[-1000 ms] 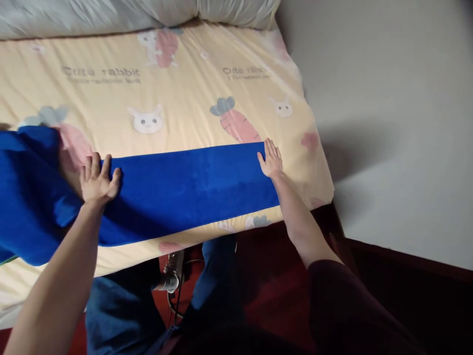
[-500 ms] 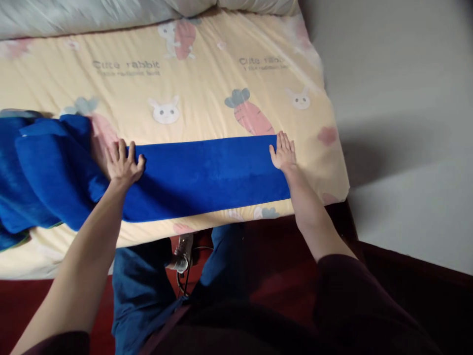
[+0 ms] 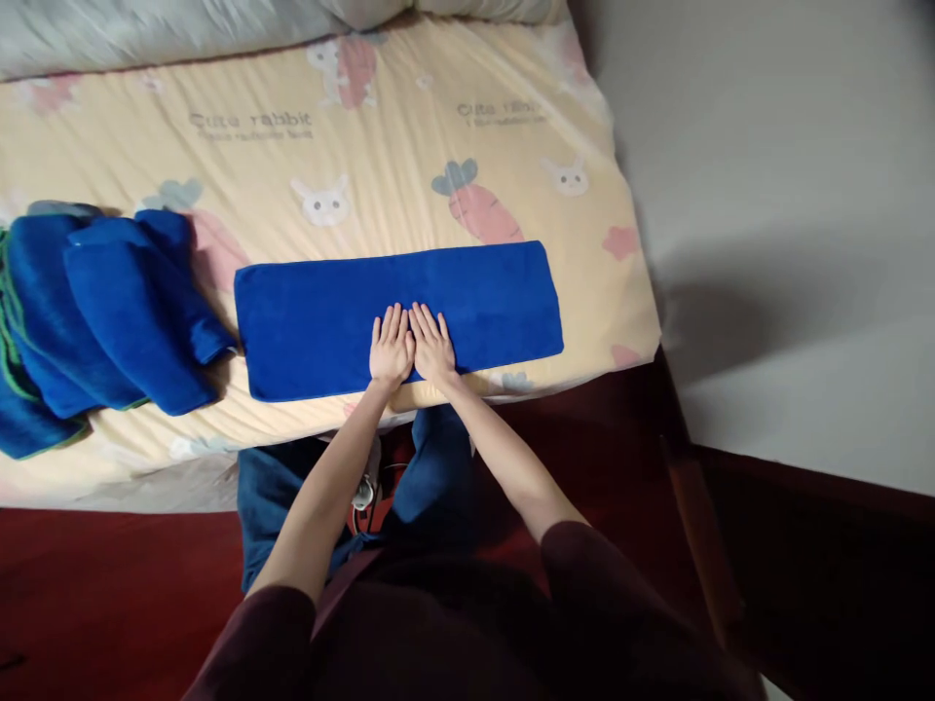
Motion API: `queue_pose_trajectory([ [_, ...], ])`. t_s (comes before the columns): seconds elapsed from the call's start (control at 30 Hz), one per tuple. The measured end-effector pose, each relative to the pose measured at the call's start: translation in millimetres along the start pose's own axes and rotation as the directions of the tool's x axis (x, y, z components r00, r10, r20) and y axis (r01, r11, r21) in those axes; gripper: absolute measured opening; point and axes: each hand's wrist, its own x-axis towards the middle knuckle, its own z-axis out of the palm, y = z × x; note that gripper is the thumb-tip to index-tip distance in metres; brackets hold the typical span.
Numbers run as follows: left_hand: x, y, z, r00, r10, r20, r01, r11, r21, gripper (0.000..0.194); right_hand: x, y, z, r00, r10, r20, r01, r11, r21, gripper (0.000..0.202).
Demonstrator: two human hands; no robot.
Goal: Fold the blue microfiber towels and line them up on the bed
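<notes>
A blue towel (image 3: 321, 321) lies flat on the bed as a long, narrow rectangle near the front edge. My left hand (image 3: 392, 349) rests palm down on its lower middle part, fingers stretched out. Right beside it, my right hand (image 3: 433, 343) also lies flat on the towel with its fingers extended. The two hands touch or nearly touch at the thumbs. Neither hand grips the cloth.
To the left is a crumpled pile of blue towels (image 3: 124, 312), some with green edging. The bed's cream sheet (image 3: 394, 209) carries rabbits and carrots. Grey bedding (image 3: 182, 34) runs along the back. A pale wall (image 3: 789, 195) stands at the right.
Both hands have moved inward from the towel's two ends to its middle, side by side. The towel's ends are now uncovered, and it stays flat.
</notes>
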Motion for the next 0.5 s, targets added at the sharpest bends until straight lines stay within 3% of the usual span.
queue_pose_trajectory([
  [0.17,5,-10,-6.5,1.000,0.011,0.016,-0.011,0.999,-0.043,0.069,5,12,-7,1.000,-0.011,0.004,0.010,0.999,0.042,0.065],
  [0.3,-8,-25,-30.9,0.999,0.029,0.040,-0.029,0.999,-0.016,0.068,-3,32,-23,0.999,-0.036,0.035,0.034,0.998,0.058,0.067],
  [0.4,-35,-55,-62.3,0.997,-0.082,-0.003,0.082,0.996,0.040,0.071,-18,76,-41,1.000,0.019,0.011,-0.019,0.999,0.027,0.067],
  [0.5,-67,-91,-95.5,0.971,-0.229,-0.067,0.235,0.967,0.098,0.078,-36,139,-66,0.992,0.122,-0.024,-0.123,0.992,-0.007,0.068],
])
